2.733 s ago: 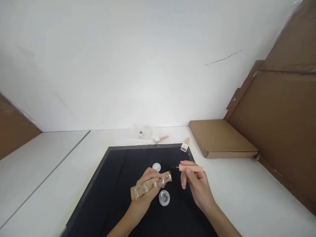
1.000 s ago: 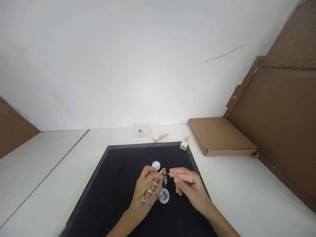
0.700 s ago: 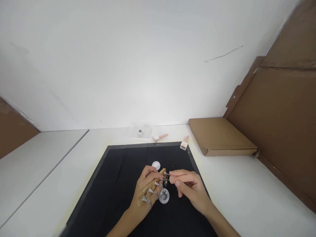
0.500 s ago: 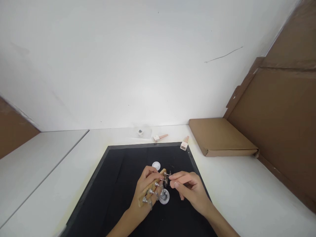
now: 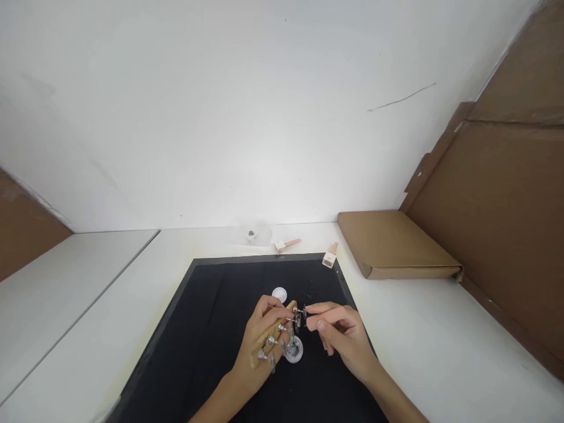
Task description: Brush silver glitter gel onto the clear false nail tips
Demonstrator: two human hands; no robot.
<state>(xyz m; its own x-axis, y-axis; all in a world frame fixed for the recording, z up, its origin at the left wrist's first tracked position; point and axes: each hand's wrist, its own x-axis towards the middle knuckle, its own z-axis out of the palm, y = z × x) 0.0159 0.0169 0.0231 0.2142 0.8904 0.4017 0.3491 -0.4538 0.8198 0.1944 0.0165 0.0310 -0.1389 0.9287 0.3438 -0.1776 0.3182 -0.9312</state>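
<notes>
My left hand point(image 5: 254, 335) is closed around a narrow wooden strip point(image 5: 259, 351) that slants up to the right. Several silver metal stems stand out from the strip, each ending in a small greyish piece. My right hand point(image 5: 346, 338) pinches a pink, rounded stick-like item point(image 5: 325, 318), with a fingertip close to the pieces at the strip's upper end. Just below the strip sits a small round white jar point(image 5: 294, 350) with greyish contents, partly hidden. Behind my left hand lies a round white lid point(image 5: 279, 294).
A black mat point(image 5: 211, 329) covers the middle of the white table point(image 5: 106, 294). Two white-headed items with pink handles point(image 5: 329, 256) point(image 5: 287, 244) lie at its far edge, near a clear container point(image 5: 262, 236). A flat cardboard box point(image 5: 394, 241) rests at the back right.
My right hand has shifted slightly right and its fingers have changed pose around the pink item. The strip in my left hand has moved slightly right and tilted a little.
</notes>
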